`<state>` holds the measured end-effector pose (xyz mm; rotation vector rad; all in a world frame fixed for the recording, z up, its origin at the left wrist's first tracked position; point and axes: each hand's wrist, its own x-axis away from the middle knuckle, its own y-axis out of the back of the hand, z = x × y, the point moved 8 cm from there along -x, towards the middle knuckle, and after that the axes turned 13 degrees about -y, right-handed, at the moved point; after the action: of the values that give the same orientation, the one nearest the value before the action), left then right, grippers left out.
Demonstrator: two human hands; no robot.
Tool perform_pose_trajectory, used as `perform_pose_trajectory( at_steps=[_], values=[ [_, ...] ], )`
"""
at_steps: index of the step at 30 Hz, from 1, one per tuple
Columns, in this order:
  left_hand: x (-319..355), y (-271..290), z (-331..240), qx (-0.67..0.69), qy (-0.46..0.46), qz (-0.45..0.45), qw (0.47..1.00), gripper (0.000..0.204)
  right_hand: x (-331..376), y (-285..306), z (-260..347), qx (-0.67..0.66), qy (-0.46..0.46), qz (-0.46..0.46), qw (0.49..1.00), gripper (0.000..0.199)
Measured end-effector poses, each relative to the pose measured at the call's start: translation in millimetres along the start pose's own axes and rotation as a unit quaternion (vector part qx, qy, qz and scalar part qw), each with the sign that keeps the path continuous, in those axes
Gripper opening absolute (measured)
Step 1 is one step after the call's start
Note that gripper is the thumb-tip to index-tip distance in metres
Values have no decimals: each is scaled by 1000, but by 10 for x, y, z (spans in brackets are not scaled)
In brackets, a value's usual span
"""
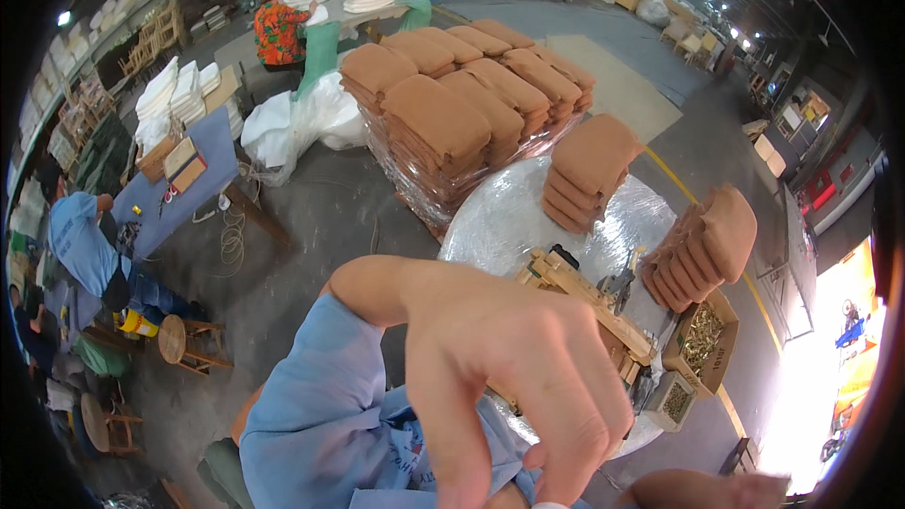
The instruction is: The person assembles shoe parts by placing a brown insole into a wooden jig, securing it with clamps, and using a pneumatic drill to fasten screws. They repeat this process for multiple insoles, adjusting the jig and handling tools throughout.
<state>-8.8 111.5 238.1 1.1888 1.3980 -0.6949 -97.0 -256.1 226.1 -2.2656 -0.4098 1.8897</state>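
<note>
My left hand (514,377) hangs close to the camera with its fingers apart and pointing down, holding nothing I can see; its blue sleeve (320,415) rises from the lower edge. Only a sliver of my right hand (712,490) shows at the bottom edge, and its fingers are hidden. Behind the left hand stands a round table wrapped in clear film (500,217). On it are a stack of brown cushions (592,170), a leaning row of brown cushions (705,250), wooden frame pieces (589,297) and a dark hand tool (617,285).
Two cardboard boxes of small brass-coloured fasteners (702,341) (671,401) sit at the table's right edge. A wrapped pallet of brown cushions (462,104) stands beyond. Left: a blue-topped table (189,193), a person in blue (85,250), wooden stools (179,339), white bags (302,118).
</note>
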Motion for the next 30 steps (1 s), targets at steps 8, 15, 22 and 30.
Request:
perform_pose_trajectory(
  at_steps=[8,15,22,30],
  values=[
    [-115,237,14,-108,27,-66,992,23,2327,266,-1210,249,-661,-49,706,15],
    [43,-97,708,73,25,-107,991,18,1797,51,-875,137,-608,-28,781,12],
    [-196,146,956,48,36,-30,998,16,4,-888,-176,93,-385,195,897,10],
    [-390,58,1331,123,-6,-36,992,14,-407,-1066,15,125,-304,291,898,10]
  ],
)
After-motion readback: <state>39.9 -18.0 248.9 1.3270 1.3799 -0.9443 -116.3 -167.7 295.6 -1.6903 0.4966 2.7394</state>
